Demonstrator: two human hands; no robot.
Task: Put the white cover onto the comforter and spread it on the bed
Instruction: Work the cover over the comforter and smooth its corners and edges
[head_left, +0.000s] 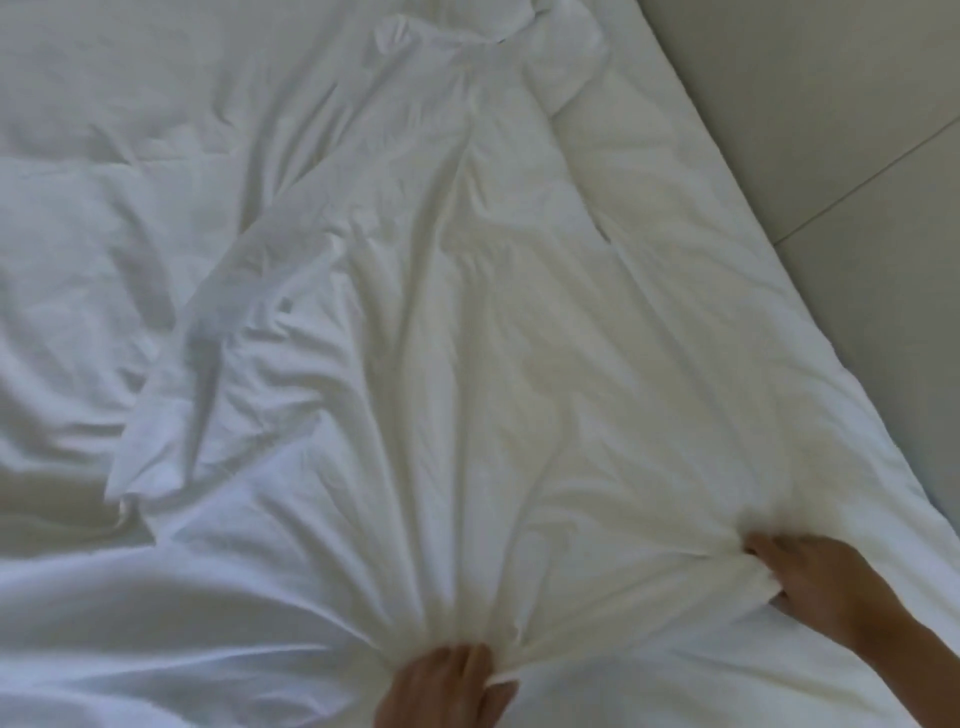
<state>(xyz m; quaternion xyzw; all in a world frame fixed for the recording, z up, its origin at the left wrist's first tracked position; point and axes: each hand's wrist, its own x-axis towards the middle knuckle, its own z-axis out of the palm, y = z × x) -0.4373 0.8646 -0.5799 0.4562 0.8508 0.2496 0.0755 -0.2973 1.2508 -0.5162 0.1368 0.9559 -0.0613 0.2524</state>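
White cover (467, 364) is lying rumpled across most of the bed (691, 171), its creases fanning away from the near edge where both hands are gathering it. Cream comforter (597, 322) is showing through the thin cloth on the right half. Grey tiled floor (831, 104) is running along the bed's right side. Right hand (815, 587) is pinching a bunch of cover in curled fingers. Left hand (447, 686) is gripping another bunch at the bottom edge.

Left hand (447, 686) near bottom centre, fingers curled, pinching gathered white cover (467, 415). Right hand (815, 587) at near right, forearm bare, likewise gripping fabric.
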